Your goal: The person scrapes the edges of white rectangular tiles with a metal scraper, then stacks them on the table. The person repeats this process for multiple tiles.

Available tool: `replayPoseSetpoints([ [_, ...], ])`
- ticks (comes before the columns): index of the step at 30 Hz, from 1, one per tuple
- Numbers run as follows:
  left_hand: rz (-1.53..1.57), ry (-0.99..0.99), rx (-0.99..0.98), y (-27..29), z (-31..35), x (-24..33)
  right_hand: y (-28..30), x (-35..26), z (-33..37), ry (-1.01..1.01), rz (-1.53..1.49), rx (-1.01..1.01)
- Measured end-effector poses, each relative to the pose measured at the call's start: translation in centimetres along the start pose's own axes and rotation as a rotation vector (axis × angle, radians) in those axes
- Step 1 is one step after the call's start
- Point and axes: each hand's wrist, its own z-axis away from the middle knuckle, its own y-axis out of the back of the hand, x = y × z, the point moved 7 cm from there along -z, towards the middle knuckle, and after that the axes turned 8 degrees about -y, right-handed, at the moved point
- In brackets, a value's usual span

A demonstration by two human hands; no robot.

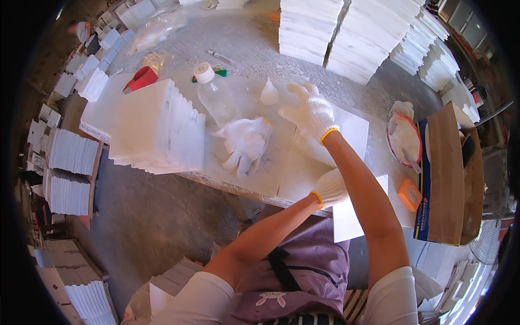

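Both of my hands wear white knit gloves with yellow cuffs. My right hand (312,114) is over the worktable, its fingers apart and holding nothing, close to a small white squeeze bottle (269,93) with a pointed tip. Nearer to me, my left hand (331,187) is at a white tile (348,219) that juts past the table's front edge. My right forearm hides part of that tile, and the left fingers do not show clearly. Another white slab (352,132) lies under my right wrist. A loose pair of white gloves (245,142) rests on the table.
A stack of white tiles (157,127) stands at the table's left, beside a clear bottle (214,97) and a red tape-like object (142,79). To the right are a red-rimmed bowl of white material (403,138), an orange box-shaped object (409,195) and a cardboard box (447,173).
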Motion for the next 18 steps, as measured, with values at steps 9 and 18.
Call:
replayPoseSetpoints([
  [9, 0.499, 0.303, 0.015, -14.9, 3.6, -6.7, -3.5, -2.8, -3.2, -0.039, 0.074, 0.040],
  [18, 0.979, 0.239, 0.157, -18.4, 4.6, -9.4, 2.9, -6.7, 3.2, -0.165, -0.473, 0.004],
])
